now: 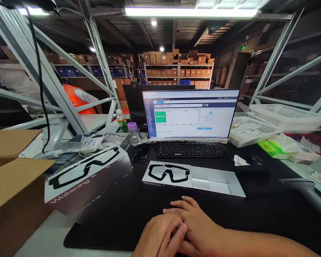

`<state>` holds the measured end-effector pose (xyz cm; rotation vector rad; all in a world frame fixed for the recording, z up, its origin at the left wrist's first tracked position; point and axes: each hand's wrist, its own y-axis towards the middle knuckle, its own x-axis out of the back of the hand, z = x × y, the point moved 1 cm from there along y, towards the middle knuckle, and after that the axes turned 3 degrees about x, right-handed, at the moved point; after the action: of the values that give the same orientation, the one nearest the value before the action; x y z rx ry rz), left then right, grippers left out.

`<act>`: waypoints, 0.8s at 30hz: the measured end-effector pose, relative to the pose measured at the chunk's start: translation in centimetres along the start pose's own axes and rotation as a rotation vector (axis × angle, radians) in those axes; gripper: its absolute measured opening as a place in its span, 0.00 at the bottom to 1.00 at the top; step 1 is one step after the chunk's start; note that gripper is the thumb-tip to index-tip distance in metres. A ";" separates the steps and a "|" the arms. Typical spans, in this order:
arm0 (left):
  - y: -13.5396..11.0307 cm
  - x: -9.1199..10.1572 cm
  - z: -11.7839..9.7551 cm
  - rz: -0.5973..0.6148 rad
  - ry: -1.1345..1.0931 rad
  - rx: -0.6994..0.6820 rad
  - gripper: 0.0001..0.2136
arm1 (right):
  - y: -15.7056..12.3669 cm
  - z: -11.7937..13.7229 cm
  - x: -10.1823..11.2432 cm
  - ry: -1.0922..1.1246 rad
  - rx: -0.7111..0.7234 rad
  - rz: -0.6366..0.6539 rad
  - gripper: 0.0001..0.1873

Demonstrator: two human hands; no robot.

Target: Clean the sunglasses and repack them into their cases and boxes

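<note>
My right hand [195, 223] lies flat on the black desk mat [117, 210], fingers stretched to the left, and rests over my left hand [156, 237]. My left hand's fingers are loosely extended and partly tucked under the right. Neither hand holds anything. Just beyond them lies a flat grey "Wakening" box [195, 178] with a black goggle outline printed on it. A second, taller box of the same kind [88, 176] sits tilted to the left, beside an open cardboard carton [13, 182].
Behind the flat box are a black keyboard [191, 150] and a lit monitor [189, 114]. A phone [141, 154], a purple-capped bottle [134, 134], a mouse [255, 160], a crumpled tissue [239, 161] and white baskets [254, 132] also stand on the desk. Steel rack struts flank both sides.
</note>
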<state>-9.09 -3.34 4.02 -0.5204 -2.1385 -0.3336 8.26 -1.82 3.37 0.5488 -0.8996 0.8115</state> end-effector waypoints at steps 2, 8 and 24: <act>-0.9 -0.6 2.0 -0.215 -0.023 -0.092 0.21 | 0.3 0.4 -0.2 0.052 0.004 -0.106 0.16; -2.2 -3.7 6.3 -0.427 0.110 -0.265 0.35 | 0.1 0.2 -1.9 0.140 0.040 -0.483 0.11; -1.6 -2.9 7.0 -0.069 -0.006 -0.284 0.47 | -8.6 0.0 -1.4 0.008 -0.148 -0.985 0.13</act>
<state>-13.21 -2.51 -2.44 -0.6090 -2.1296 -0.6810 14.72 -7.40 1.44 0.7550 -0.5615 -0.1446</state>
